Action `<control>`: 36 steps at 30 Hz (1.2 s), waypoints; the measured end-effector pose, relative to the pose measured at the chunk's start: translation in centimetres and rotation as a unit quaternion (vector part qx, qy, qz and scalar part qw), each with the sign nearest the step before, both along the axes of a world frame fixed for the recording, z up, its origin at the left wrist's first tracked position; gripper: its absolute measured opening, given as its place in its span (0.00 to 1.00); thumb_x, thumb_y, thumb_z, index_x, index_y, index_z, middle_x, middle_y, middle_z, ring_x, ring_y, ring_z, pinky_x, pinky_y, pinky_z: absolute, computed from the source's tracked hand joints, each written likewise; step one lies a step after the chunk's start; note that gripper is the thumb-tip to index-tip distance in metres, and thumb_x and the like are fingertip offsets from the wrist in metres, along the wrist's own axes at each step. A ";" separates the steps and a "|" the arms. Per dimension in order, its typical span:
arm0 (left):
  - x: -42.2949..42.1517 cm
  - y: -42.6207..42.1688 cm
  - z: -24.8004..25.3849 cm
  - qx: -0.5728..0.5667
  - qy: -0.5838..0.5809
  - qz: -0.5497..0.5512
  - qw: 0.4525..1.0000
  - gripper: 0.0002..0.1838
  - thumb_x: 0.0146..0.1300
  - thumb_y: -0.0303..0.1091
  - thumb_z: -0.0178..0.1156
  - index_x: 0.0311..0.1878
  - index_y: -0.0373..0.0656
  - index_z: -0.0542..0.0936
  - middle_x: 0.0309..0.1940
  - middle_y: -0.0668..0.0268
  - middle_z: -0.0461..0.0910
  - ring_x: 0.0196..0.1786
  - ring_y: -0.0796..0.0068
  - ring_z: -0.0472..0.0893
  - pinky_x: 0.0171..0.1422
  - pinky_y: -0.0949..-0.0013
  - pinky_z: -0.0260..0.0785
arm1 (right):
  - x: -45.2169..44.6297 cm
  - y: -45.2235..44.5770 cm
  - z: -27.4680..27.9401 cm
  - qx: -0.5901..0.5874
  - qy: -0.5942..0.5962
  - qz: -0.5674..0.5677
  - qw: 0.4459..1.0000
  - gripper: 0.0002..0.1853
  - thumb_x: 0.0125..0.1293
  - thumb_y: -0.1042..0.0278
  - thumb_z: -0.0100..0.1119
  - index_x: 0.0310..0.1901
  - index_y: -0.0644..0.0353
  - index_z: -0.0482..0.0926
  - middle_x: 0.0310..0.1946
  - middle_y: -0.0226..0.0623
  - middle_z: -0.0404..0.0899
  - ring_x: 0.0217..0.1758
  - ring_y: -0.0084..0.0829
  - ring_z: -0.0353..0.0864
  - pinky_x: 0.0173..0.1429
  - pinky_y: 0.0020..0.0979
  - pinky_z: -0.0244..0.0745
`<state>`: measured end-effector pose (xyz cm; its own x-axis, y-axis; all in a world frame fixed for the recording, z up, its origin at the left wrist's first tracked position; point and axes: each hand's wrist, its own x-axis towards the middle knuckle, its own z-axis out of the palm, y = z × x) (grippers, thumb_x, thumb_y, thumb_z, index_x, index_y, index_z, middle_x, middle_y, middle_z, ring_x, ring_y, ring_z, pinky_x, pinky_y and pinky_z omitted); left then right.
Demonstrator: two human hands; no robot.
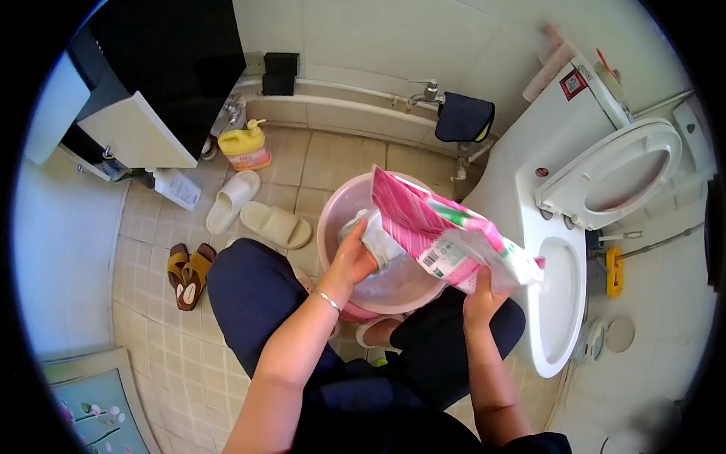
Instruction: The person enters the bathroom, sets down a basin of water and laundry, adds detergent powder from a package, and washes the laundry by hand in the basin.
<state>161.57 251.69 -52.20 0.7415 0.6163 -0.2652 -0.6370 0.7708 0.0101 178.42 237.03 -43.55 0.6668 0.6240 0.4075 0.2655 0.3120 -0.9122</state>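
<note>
A pink basin [327,219] with water in it stands on the floor between my knees. Over its left half, my left hand [355,257] is closed on a crumpled white cloth [384,244]. My right hand [482,301] grips the lower right end of a pink and white printed plastic bag [412,208], which looks like a washing powder bag. The bag is tilted above the basin, its pink upper left end close to the cloth. What is inside the bag is hidden.
Cream slippers [277,225] and brown sandals [189,274] lie on the tiles to the left. Behind them stands a yellow pump jug [246,145]. A white toilet [563,295] is close on the right. A wall tap [429,92] with a dark cloth [463,117] is behind the basin.
</note>
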 end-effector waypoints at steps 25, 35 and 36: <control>0.2 -0.3 -0.5 -0.024 0.060 -0.002 0.998 0.24 0.70 0.47 0.38 0.58 0.40 0.66 0.55 0.60 0.72 0.57 0.63 0.72 0.62 0.57 0.62 | -0.1 0.3 -0.3 0.028 0.239 -0.020 0.970 0.29 0.64 0.72 0.54 0.64 0.63 0.53 0.58 0.41 0.65 0.59 0.33 0.67 0.63 0.34 0.61; 1.4 1.0 1.2 -0.042 0.333 -0.007 0.942 0.26 0.67 0.55 0.38 0.48 0.41 0.72 0.43 0.61 0.76 0.45 0.62 0.76 0.50 0.52 0.69 | 1.1 0.0 -0.6 0.026 0.292 -0.043 0.955 0.25 0.67 0.66 0.49 0.62 0.63 0.56 0.58 0.41 0.64 0.60 0.34 0.67 0.62 0.34 0.63; 1.6 1.2 1.0 -0.036 0.337 -0.011 0.941 0.26 0.67 0.55 0.38 0.48 0.41 0.72 0.43 0.61 0.76 0.45 0.62 0.76 0.50 0.52 0.69 | 1.2 0.0 -0.6 0.034 0.300 -0.039 0.953 0.25 0.67 0.67 0.49 0.62 0.63 0.56 0.58 0.41 0.64 0.60 0.34 0.67 0.62 0.34 0.63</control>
<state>163.21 252.90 -51.18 0.4024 0.5660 -0.7195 -0.4892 0.7973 0.3536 179.65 236.99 -44.19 0.8355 0.5489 -0.0235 -0.2718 0.3758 -0.8859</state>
